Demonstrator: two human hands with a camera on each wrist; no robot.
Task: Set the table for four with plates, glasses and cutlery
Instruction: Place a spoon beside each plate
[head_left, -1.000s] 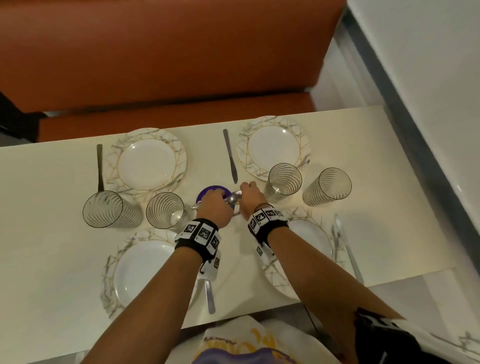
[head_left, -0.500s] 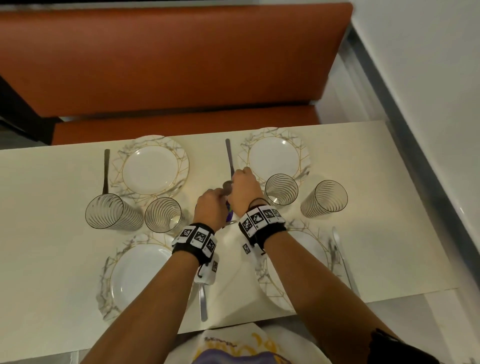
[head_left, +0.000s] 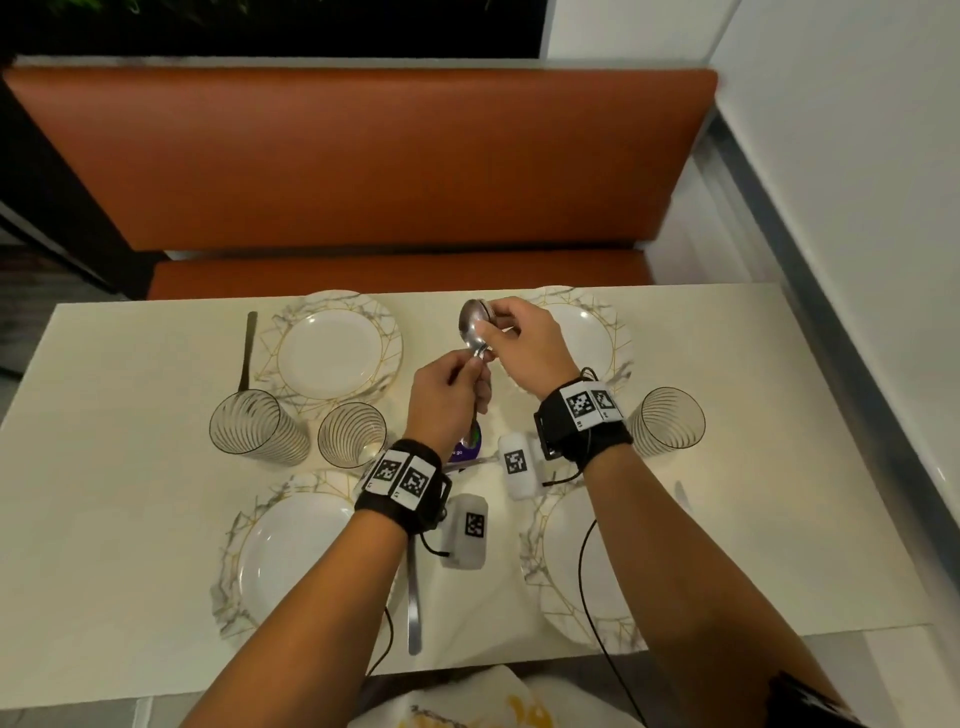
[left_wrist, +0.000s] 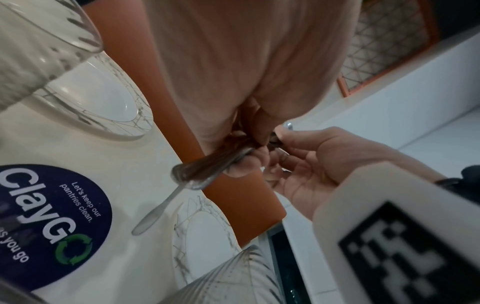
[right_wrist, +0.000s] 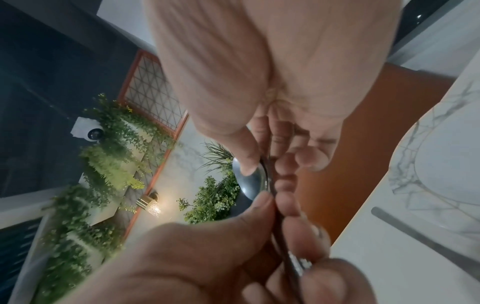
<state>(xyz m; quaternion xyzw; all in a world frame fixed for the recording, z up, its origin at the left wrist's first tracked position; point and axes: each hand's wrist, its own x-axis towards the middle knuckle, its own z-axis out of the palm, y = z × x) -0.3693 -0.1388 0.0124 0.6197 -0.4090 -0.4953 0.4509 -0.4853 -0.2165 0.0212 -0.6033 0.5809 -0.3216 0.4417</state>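
Note:
A small bundle of steel spoons (head_left: 474, 325) is held above the middle of the table. My left hand (head_left: 470, 374) grips the handles (left_wrist: 197, 172) from below. My right hand (head_left: 491, 332) pinches the top spoon bowl (right_wrist: 249, 181) between thumb and fingers. Four marbled white plates lie set out: far left (head_left: 337, 351), far right (head_left: 597, 338), near left (head_left: 291, 556), near right (head_left: 566, 561). Ribbed glasses stand at the left (head_left: 249, 431), middle left (head_left: 353, 434) and right (head_left: 670, 421). Knives lie by the far left plate (head_left: 248, 353), between the near plates (head_left: 414, 597) and at the near right (head_left: 683, 496).
A round purple ClayGo sticker (left_wrist: 52, 222) sits on the cream table (head_left: 130, 467) under my hands, with another knife (left_wrist: 155, 214) beside it. An orange bench (head_left: 363, 166) runs along the far side. A white wall (head_left: 857, 208) closes the right.
Both hands rose from the purple sticker with the spoons and moved toward the far side. My right hand now pinches the spoon bowl higher up.

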